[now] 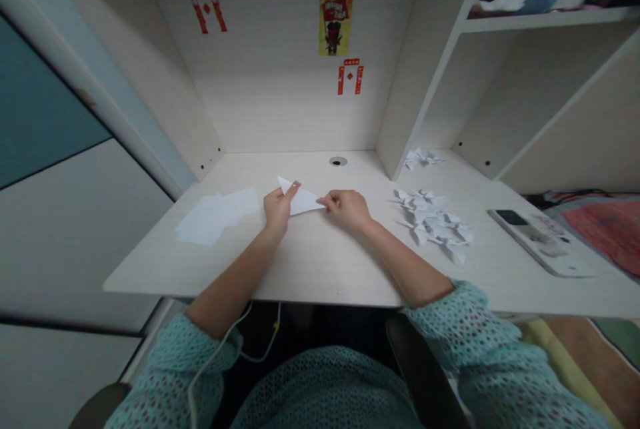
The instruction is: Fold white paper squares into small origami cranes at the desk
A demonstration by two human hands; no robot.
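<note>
On the counter [320,269], loose white sheets [215,215] lie left of the left hand [277,207]. Its fingers are clamped on the left part of a triangular paper [303,202]; the right hand [347,207] pinches the right tip between its fingers. Uneven pull could distort or tear the paper. Beyond, crumpled-looking paper pieces [424,159] lie beside an upright panel [417,69].

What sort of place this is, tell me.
Probably a study corner in a bedroom or dorm: a built-in desk with a round cable hole, a loaded shelf above, and what may be bedding at the right.
</note>
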